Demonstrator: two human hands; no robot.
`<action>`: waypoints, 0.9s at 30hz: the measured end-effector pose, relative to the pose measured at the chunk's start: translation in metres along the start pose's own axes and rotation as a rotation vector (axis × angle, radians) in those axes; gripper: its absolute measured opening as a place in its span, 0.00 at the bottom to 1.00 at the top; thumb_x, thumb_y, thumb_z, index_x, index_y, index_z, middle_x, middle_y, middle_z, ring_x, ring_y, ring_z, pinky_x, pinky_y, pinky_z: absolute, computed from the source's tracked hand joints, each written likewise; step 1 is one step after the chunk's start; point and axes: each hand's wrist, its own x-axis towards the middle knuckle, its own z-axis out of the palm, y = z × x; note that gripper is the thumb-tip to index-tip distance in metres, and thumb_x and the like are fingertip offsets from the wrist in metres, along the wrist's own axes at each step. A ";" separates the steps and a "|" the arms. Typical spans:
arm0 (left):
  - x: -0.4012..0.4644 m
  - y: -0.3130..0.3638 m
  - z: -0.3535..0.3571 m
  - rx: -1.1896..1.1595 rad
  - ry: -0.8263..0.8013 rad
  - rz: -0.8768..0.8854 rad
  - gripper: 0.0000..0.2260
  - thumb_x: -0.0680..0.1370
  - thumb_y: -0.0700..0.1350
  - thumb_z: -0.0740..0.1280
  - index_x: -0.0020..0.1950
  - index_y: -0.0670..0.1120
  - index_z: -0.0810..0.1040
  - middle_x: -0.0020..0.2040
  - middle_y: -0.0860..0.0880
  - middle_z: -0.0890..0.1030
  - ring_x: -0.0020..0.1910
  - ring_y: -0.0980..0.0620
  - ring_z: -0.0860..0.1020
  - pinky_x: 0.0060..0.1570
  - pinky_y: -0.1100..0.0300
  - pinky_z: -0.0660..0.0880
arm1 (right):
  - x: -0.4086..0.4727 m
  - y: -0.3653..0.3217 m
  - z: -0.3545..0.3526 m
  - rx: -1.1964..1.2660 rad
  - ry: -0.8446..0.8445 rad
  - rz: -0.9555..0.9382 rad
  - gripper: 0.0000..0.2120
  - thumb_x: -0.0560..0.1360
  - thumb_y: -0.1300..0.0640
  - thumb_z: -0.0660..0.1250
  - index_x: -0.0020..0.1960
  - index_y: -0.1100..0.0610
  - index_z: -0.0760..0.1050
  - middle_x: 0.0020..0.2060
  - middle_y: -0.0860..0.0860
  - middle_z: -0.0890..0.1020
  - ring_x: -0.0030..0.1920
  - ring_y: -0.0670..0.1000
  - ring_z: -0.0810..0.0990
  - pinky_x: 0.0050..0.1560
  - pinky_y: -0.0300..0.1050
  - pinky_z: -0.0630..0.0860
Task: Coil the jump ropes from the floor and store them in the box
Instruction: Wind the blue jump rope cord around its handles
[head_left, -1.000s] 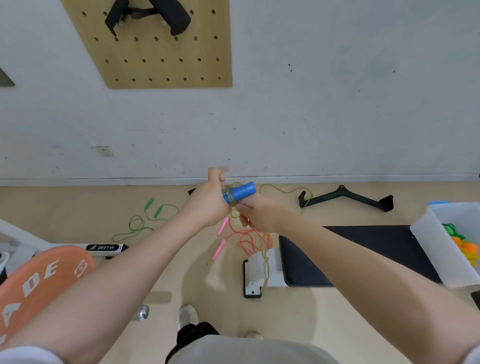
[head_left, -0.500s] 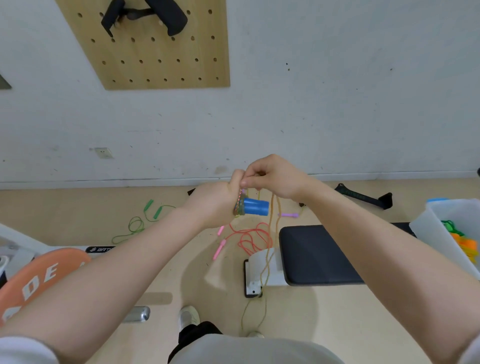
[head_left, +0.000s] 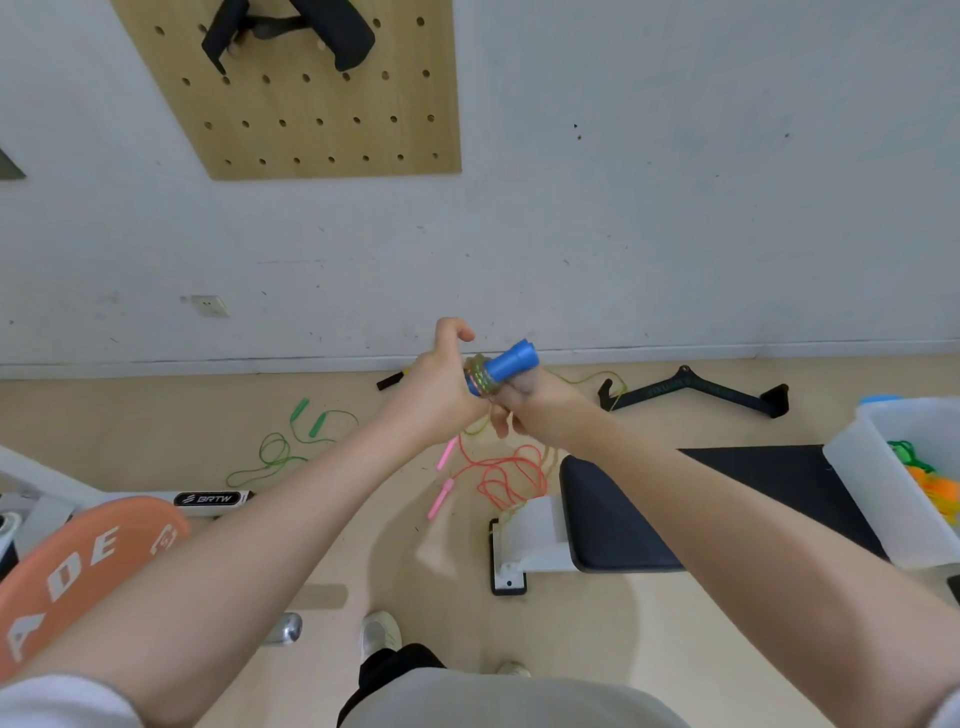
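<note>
floor (head_left: 675, 649): tan, lower half of frame. black bench pad (head_left: 649, 509) right of centre. white box (head_left: 883, 483) at right edge, open, with green and orange rope inside. red rope (head_left: 506, 475) with pink handles lies loose at centre; green rope (head_left: 283, 447) to its left. left hand (head_left: 441, 389) clenched round the blue handle (head_left: 506, 361) at frame centre, yellow-green cord wound about the handle. right hand (head_left: 535, 410), just beside and touching, grips the cord below the handle.
</note>
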 end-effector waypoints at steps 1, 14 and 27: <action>0.002 -0.004 0.002 0.003 0.016 -0.031 0.24 0.71 0.41 0.69 0.61 0.47 0.58 0.40 0.46 0.78 0.35 0.48 0.74 0.33 0.54 0.72 | -0.001 -0.003 0.002 -0.119 -0.061 0.010 0.12 0.80 0.63 0.53 0.41 0.59 0.72 0.30 0.48 0.75 0.27 0.41 0.68 0.30 0.30 0.67; 0.002 -0.021 0.004 0.608 -0.179 0.057 0.21 0.77 0.37 0.58 0.69 0.42 0.56 0.32 0.49 0.68 0.34 0.45 0.72 0.31 0.52 0.70 | -0.017 -0.046 -0.027 -0.340 -0.125 -0.219 0.08 0.76 0.56 0.63 0.40 0.54 0.77 0.27 0.45 0.74 0.27 0.41 0.70 0.29 0.31 0.65; -0.010 0.010 -0.007 0.021 -0.034 0.217 0.21 0.73 0.44 0.70 0.61 0.51 0.64 0.38 0.43 0.80 0.35 0.47 0.76 0.35 0.56 0.69 | -0.005 0.000 -0.027 0.285 0.053 -0.054 0.17 0.78 0.61 0.59 0.31 0.56 0.70 0.21 0.44 0.67 0.22 0.41 0.62 0.29 0.35 0.60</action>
